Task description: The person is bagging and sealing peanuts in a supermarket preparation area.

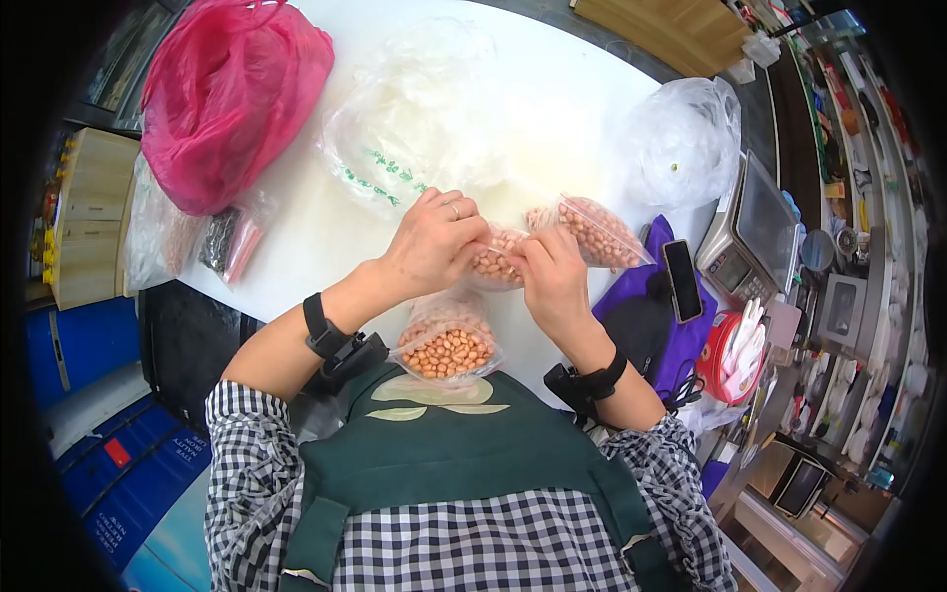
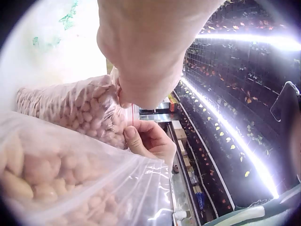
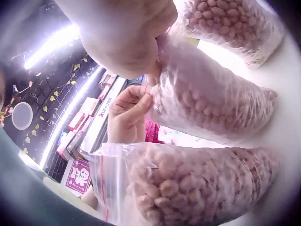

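A clear zip bag of peanuts [image 1: 498, 261] stands on the table between both hands, its top edge pinched. My left hand [image 1: 434, 242] grips one side of that edge, a ring on one finger. On the other side, my right hand [image 1: 552, 276] pinches the film between thumb and fingers; in the left wrist view its thumb [image 2: 133, 135] presses by a red zip line. A second peanut bag [image 1: 449, 350] stands close to the apron, its red-striped top [image 3: 102, 188] loose in the right wrist view. Another peanut bag [image 1: 597, 235] leans beyond the right hand.
A pink plastic bag [image 1: 232, 99] and small packed bags [image 1: 217, 242] lie at the left. Crumpled clear film [image 1: 414, 109] covers the table's far middle. To the right are a white plastic bag [image 1: 686, 138], a phone [image 1: 682, 281], a scale [image 1: 740, 247] and a red tin [image 1: 725, 360].
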A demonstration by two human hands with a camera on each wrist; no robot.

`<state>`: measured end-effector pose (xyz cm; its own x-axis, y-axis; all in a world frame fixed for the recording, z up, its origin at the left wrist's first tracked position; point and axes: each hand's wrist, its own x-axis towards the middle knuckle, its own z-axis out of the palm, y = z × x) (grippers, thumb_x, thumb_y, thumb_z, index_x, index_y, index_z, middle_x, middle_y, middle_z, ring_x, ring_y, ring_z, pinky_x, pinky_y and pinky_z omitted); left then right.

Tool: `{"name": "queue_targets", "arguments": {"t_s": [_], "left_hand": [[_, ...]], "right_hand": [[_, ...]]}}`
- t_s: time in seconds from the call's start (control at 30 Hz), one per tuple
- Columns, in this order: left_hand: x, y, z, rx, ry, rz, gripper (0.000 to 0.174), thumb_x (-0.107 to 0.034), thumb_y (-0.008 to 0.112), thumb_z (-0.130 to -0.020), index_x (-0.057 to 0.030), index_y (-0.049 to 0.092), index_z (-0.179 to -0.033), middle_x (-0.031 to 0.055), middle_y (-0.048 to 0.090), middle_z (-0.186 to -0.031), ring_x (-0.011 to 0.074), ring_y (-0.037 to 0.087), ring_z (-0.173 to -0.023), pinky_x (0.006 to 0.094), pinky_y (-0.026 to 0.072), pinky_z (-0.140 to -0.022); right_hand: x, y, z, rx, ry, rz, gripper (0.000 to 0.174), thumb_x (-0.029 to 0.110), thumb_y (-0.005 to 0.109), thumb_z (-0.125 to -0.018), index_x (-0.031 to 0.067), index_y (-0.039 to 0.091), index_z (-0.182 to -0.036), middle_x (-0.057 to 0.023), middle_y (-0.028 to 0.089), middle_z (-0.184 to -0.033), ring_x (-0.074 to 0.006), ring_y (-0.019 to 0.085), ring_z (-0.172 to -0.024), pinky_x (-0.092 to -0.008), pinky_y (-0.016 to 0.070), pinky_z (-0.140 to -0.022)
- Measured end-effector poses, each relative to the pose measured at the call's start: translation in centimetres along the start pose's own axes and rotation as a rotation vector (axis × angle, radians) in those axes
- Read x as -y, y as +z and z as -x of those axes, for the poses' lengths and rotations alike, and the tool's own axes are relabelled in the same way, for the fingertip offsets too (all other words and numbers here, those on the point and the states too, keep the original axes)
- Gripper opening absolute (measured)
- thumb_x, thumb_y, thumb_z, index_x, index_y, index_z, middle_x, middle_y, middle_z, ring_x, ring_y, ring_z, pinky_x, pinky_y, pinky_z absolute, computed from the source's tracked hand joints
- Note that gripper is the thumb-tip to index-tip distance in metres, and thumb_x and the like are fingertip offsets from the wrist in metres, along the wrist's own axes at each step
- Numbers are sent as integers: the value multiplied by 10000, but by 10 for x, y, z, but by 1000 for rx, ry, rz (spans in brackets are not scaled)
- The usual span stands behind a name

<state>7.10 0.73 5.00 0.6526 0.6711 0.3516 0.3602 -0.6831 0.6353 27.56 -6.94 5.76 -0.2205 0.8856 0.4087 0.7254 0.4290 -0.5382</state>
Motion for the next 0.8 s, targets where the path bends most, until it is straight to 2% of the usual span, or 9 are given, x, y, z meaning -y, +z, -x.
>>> {"name": "queue_targets", "arguments": {"t_s": [0.07,0.27,0.37,0.47,0.53,0.73,0.8], "left_hand": [[-12,-1,-9,-16,92,-5,132,-38,752,-750,-72,667,-846,55,617,-832,275,591,-819,396,428,-754],[-7,14,-7,-18,160,-110,150,-36,732,-738,-65,641,-853,71,605,-831,283,597,-813,380,425,-708],[-11,18,-7,-40,134,-189,101,-93,681,-754,-66,601,-809,82,587,-797,279,598,-813,390,431,-712],[-10,19,-7,-43,107,-193,100,-81,669,-759,-63,588,-816,89,582,-794,288,596,-817,394,430,-710],[-11,20,-6,-39,95,-183,103,-85,673,-759,-65,591,-818,88,584,-795,288,597,-823,393,433,-716],[-17,16,-13,12,105,-107,127,-118,698,-756,-70,611,-836,84,599,-816,279,607,-845,403,459,-723],[-15,20,-16,44,135,-117,134,-128,704,-757,-72,618,-843,83,604,-824,277,608,-846,404,468,-719]], "right_hand": [[-1,3,6,-22,12,-2,147,11,704,-765,21,593,-861,-125,542,-861,-314,537,-837,-421,430,-721],[-7,13,2,-76,-53,25,133,-28,660,-742,21,577,-834,-119,533,-840,-315,535,-818,-416,432,-708],[-8,14,-1,-39,-86,67,130,-32,640,-735,20,560,-822,-125,525,-831,-316,523,-798,-419,433,-702],[-8,15,-3,-4,-125,105,129,-18,642,-742,23,539,-808,-129,515,-825,-317,510,-783,-424,432,-702],[-13,13,-2,-45,-120,2,145,-12,678,-753,14,568,-844,-120,535,-857,-312,523,-808,-422,427,-708],[-15,-9,16,-68,-1,-22,189,-3,754,-762,8,634,-907,-105,575,-896,-293,547,-844,-411,415,-719],[-16,-5,16,-92,-15,-15,171,-1,741,-760,12,626,-886,-105,570,-890,-296,544,-839,-411,415,-717]]}}
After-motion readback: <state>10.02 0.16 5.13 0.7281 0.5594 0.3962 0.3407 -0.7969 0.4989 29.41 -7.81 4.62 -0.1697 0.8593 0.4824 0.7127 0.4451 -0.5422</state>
